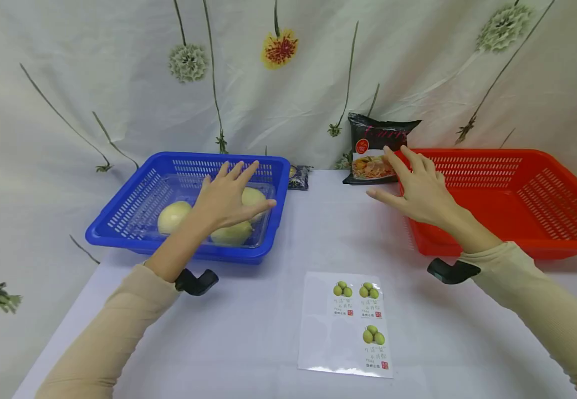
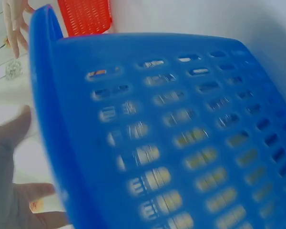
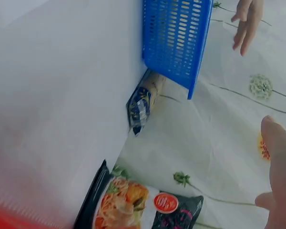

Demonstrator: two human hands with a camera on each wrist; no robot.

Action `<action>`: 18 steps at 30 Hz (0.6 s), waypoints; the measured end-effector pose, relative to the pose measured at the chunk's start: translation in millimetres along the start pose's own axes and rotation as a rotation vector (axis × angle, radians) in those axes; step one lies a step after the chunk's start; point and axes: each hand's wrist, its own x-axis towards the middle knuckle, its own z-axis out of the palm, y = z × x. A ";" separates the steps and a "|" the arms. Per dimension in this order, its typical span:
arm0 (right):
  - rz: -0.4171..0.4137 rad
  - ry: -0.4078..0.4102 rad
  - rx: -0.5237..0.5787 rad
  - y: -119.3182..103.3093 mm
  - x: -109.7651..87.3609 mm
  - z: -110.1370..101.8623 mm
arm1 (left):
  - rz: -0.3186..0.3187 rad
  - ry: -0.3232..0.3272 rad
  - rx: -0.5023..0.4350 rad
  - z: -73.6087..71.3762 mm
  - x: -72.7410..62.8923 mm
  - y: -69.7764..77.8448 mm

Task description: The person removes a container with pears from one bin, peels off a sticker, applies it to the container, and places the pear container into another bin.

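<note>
Over the blue basket (image 1: 203, 252) my left hand (image 1: 228, 199) is held with fingers spread, holding nothing. Inside the basket, a clear plastic tray (image 1: 263, 233) bears pale yellow-green round fruits (image 1: 173, 216), partly hidden by the hand and forearm. In the left wrist view the slotted basket wall (image 2: 148, 114) fills most of the picture. My right hand (image 1: 420, 191), also spread and holding nothing, hovers by the left end of the red basket (image 1: 493, 199). Close behind its fingertips, a black food packet (image 1: 375, 160) with a noodle picture stands against the cloth backdrop.
A sticker sheet (image 1: 338, 327) with three fruit-printed labels lies on the white table (image 1: 248, 338) in front. A small dark blue packet (image 1: 299, 177) lies behind the blue basket's right end. The flowered cloth (image 1: 133, 77) hangs along the table's back.
</note>
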 end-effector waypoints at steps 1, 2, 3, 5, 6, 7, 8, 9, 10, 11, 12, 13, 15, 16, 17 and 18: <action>-0.025 -0.017 0.022 -3.0 3.5 0.4 | -0.004 0.001 -0.001 -0.9 -3.6 -3.2; -0.052 -0.034 0.045 -5.8 7.5 1.2 | -0.009 0.001 -0.004 -2.0 -7.5 -6.4; -0.078 -0.053 0.065 -8.8 11.9 2.0 | -0.012 0.001 -0.011 -3.0 -11.5 -9.7; -0.131 -0.082 0.100 -15.1 23.0 4.2 | -0.015 -0.004 -0.028 -5.9 -19.8 -16.9; -0.155 -0.096 0.117 -18.6 28.7 5.2 | -0.018 -0.011 -0.039 -7.1 -23.9 -20.5; -0.179 -0.104 0.123 -22.3 34.5 6.2 | -0.025 -0.022 -0.051 -8.3 -27.7 -23.9; -0.201 -0.110 0.127 -26.3 40.5 7.3 | -0.031 -0.030 -0.060 -9.4 -31.4 -27.0; -0.217 -0.115 0.127 -31.1 46.3 8.1 | -0.036 -0.040 -0.066 -10.1 -34.6 -30.0; -0.229 -0.123 0.127 -36.2 52.1 8.9 | -0.046 -0.053 -0.071 -10.6 -37.5 -32.7; -0.244 -0.134 0.131 -41.8 57.8 9.7 | -0.057 -0.064 -0.079 -11.1 -40.4 -35.1; -0.258 -0.143 0.130 -47.5 63.5 10.9 | -0.067 -0.077 -0.082 -11.4 -43.2 -37.3; -0.275 -0.150 0.126 -54.0 69.4 12.5 | -0.077 -0.089 -0.088 -11.5 -45.8 -39.2; -0.297 -0.169 0.137 -67.3 81.1 16.5 | -0.089 -0.107 -0.104 -11.3 -50.8 -42.5; -0.307 -0.179 0.144 -73.9 86.9 19.0 | -0.092 -0.113 -0.114 -11.2 -53.3 -43.7; -0.321 -0.188 0.151 -80.6 92.5 21.5 | -0.092 -0.115 -0.119 -10.9 -55.8 -44.7; -0.332 -0.196 0.150 -87.3 97.9 24.0 | -0.088 -0.115 -0.124 -10.5 -58.0 -45.7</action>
